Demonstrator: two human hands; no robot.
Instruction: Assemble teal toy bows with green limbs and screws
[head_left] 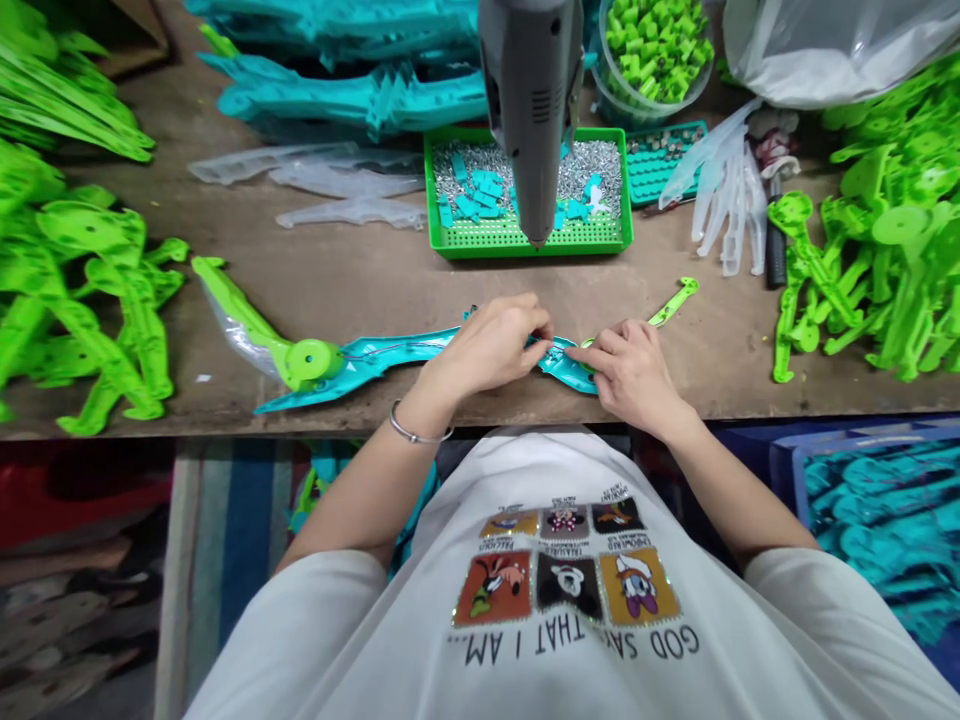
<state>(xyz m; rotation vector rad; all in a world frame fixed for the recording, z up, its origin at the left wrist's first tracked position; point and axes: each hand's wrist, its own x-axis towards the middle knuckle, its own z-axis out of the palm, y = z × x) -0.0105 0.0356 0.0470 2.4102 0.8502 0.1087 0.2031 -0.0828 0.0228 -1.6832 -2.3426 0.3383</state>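
Looking down on the brown bench (pixel 360 265), at the long turquoise plastic shell (pixel 405 349) near its front edge, then the green tray (pixel 480 242) behind. Touching the shell's right part with curled left hand (pixel 495 340) and half-open right hand (pixel 634 375); cannot tell if gripping firmly.

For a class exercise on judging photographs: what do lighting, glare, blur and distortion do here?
Head view: soft light on the bench, dimmer at lower left below it; small glints on the metal bits and bracelet; the green parts at upper left look smeared; sleeves seem stretched towards the lower corners, suggesting a wide lens.
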